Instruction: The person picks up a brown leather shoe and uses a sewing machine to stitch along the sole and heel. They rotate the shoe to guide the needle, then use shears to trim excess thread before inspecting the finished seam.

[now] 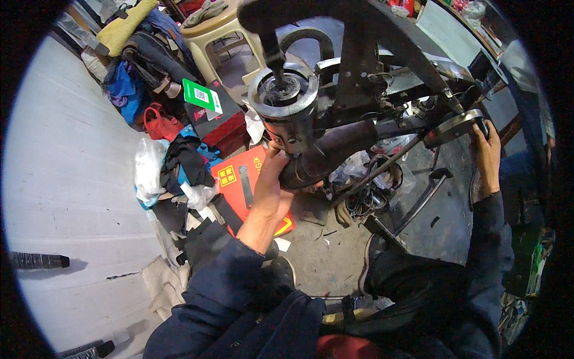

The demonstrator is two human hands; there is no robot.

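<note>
A heavy dark machine [353, 78], which looks like a sewing machine, stands before me. Its upright rod comes down into a round metal ring [284, 90]. Below the ring, a dark rounded arm [335, 149] runs off to the right. My left hand [275, 185] is wrapped round the arm's near end, thumb up the side and fingers partly hidden underneath. Whether a dark piece of work covers that end, I cannot tell. On the right, my right hand [487, 152] has its fingers closed over the rim of a metal handwheel [454, 127].
A red box [242, 179] lies on the floor left of the machine. Clothes and bags, among them a red bag [161, 122], are heaped along the pale wall [72, 149]. Behind stands a cream plastic stool [206, 36]. A metal pedal bar [421, 203] sits low at right.
</note>
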